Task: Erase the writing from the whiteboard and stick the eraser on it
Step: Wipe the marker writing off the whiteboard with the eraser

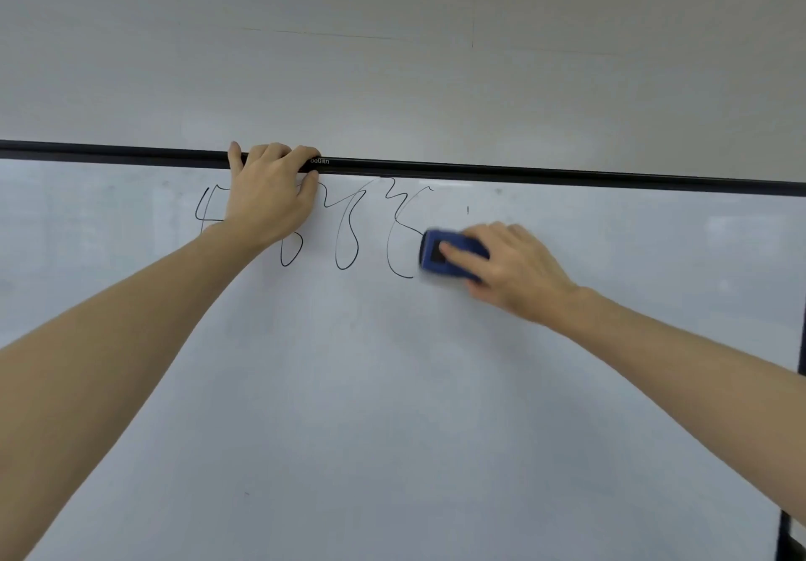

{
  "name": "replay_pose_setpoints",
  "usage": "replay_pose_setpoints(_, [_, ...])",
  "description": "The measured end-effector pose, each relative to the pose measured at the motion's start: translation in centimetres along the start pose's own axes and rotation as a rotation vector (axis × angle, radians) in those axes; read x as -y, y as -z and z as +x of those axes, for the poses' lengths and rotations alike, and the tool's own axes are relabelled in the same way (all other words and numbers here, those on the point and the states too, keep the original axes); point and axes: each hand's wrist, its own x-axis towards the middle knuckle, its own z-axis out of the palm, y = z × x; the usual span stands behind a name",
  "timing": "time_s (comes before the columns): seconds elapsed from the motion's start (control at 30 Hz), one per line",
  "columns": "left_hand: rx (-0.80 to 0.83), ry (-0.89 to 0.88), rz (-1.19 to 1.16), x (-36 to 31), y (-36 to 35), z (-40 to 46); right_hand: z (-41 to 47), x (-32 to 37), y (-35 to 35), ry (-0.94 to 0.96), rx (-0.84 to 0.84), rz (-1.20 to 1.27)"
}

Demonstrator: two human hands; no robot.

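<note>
A large whiteboard (392, 386) fills the view, with a black top frame (523, 172) running across it. Black scribbled writing (346, 233) sits just under the frame, left of centre. My right hand (510, 268) presses a blue eraser (449, 255) flat against the board at the right end of the writing, fingers on its back. The eraser looks blurred. My left hand (270, 194) grips the top frame, fingers curled over the edge, and covers part of the writing's left portion.
A plain pale wall (392, 37) rises above the board. The board's dark right edge (789, 538) shows at the lower right. A tiny black mark (468, 210) sits on the board above my right hand.
</note>
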Motion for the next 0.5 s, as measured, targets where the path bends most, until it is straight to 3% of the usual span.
replay_pose_setpoints(0.07, [-0.004, 0.005, -0.004, 0.0, -0.1, 0.0, 1.3, -2.2, 0.6, -0.265, -0.081, -0.023])
replay_pose_setpoints(0.13, [-0.009, 0.008, -0.012, 0.0, 0.0, 0.0, 1.3, -2.5, 0.7, -0.357, -0.118, -0.050])
replay_pose_setpoints(0.27, [0.010, 0.002, -0.017, 0.0, 0.2, 0.0, -1.8, 0.8, -0.4, 0.064, -0.040, -0.053])
replay_pose_setpoints(0.33, [0.019, 0.007, -0.026, 0.0, 0.2, 0.0, -1.9, 0.1, -0.2, 0.090, -0.002, -0.061])
replay_pose_setpoints(0.47, [0.017, 0.005, -0.022, 0.1, 0.1, 0.0, 0.2, -2.3, 0.3, -0.345, -0.129, -0.080])
replay_pose_setpoints(0.5, [0.013, 0.011, -0.022, 0.0, 0.1, -0.1, 0.5, -1.8, 0.1, -0.377, -0.151, -0.082])
